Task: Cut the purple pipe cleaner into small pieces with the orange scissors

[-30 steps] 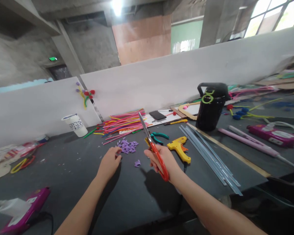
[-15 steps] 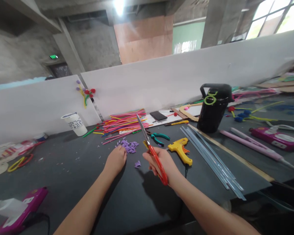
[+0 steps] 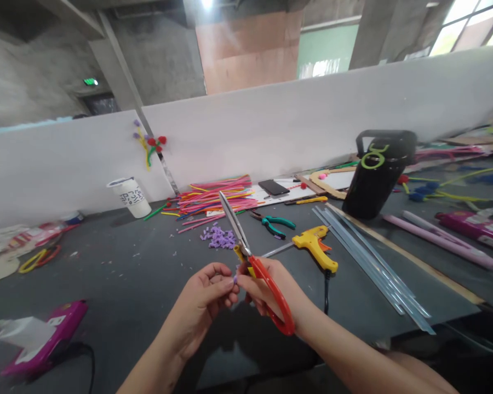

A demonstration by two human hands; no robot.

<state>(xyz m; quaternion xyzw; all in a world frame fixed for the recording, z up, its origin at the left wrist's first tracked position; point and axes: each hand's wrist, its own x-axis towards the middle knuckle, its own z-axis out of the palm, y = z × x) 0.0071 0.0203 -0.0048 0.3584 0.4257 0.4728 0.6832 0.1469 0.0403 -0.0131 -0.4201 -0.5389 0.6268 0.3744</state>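
My left hand (image 3: 207,298) pinches a small purple piece (image 3: 235,279) between thumb and finger, meeting the fingertips of my right hand. Red-handled scissors (image 3: 273,293) are gripped in my right hand (image 3: 271,284), the blades pointing up and away. Beside the blades a small yellow piece (image 3: 239,253) sticks out from the right hand; its kind is unclear. Beyond both hands a pile of short purple pieces (image 3: 218,237) lies on the dark table (image 3: 148,295). Pliers with teal handles (image 3: 279,221) lie just past the scissors.
A yellow glue gun (image 3: 314,246) and clear glue sticks (image 3: 373,262) lie to the right, near a black bottle (image 3: 370,180). Pink pipe cleaners (image 3: 213,197), a phone (image 3: 273,187) and a white cup (image 3: 133,197) stand or lie at the back. A purple power strip (image 3: 53,334) is at left.
My left hand has come back from the purple pile to my right hand with a purple piece. The small separate purple cluster near the scissors no longer shows on the table. The view has shifted slightly.
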